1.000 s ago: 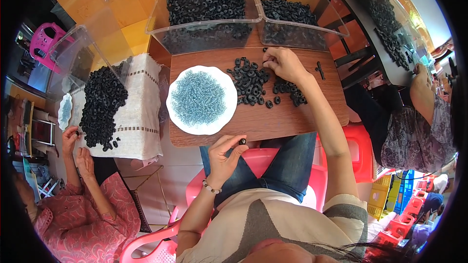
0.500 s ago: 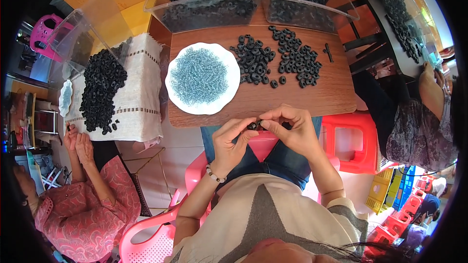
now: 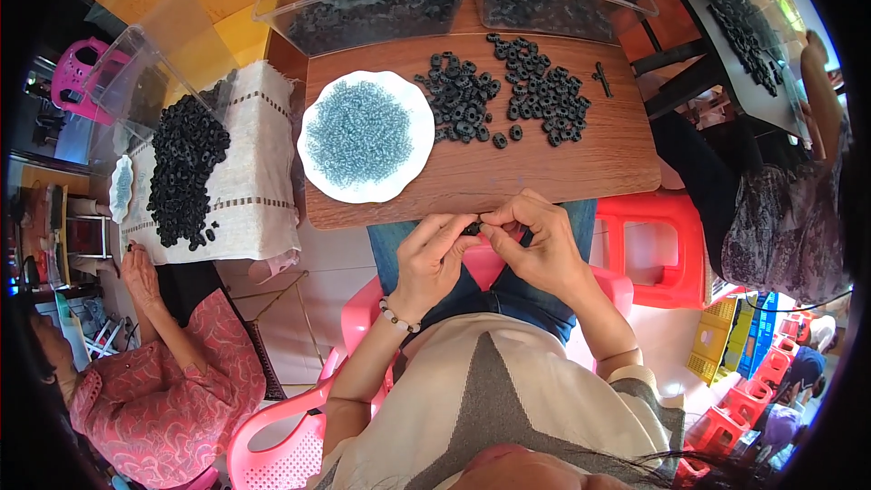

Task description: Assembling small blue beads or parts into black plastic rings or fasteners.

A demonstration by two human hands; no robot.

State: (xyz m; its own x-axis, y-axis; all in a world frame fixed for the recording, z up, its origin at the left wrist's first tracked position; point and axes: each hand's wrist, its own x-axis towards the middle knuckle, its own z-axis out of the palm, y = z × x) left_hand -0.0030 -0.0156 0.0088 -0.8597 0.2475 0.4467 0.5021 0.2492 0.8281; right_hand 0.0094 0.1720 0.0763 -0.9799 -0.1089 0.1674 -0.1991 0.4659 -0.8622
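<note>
Just past my lap, in front of the table edge, my left hand pinches a small black plastic part between thumb and fingers. My right hand is closed too, its thumb and forefinger pressed together against the part's right side; whatever lies between those fingertips is too small to make out. Beyond my hands, a white scalloped plate holds many tiny pale blue-grey beads. Two loose piles of black ring-shaped parts lie to its right on the brown wooden table.
Clear plastic bins full of black parts stand at the table's far edge. A dark stick-like piece lies far right. Leftward, a co-worker sits by a cloth-covered table; another person is at right, near a red stool.
My view has shifted slightly, so the table appears a little further left and up. Both hands stay together, and the black part has turned slightly between my fingers.
</note>
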